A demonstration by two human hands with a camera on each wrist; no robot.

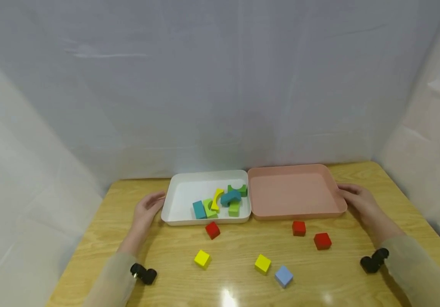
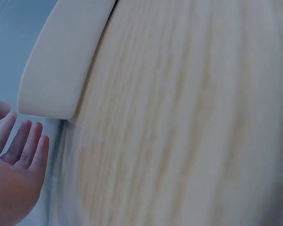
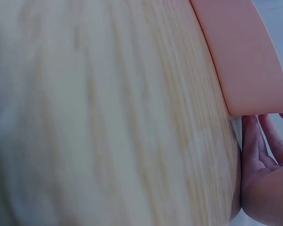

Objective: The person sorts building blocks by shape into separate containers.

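A white tray point(image 1: 181, 192) holds several blocks, among them a yellow arch point(image 1: 216, 199), a teal block point(image 1: 199, 209) and a green arch point(image 1: 209, 207). Beside its left end is my left hand point(image 1: 150, 209), its fingers extended; the left wrist view shows these fingers point(image 2: 30, 143) just off the tray's corner. Against the white tray's right side stands a pink tray point(image 1: 294, 192) with nothing in it. My right hand point(image 1: 359, 204) is at the pink tray's right end. In the right wrist view its straight fingers point(image 3: 251, 141) reach the tray's end wall.
In front of the trays lie three red cubes, one below the white tray point(image 1: 212, 230) and two on the right. Nearer are two yellow cubes, including one at left point(image 1: 202, 259), and a light blue cube point(image 1: 283, 276). White sheeting point(image 1: 220, 85) hangs behind the wooden table point(image 1: 235, 243).
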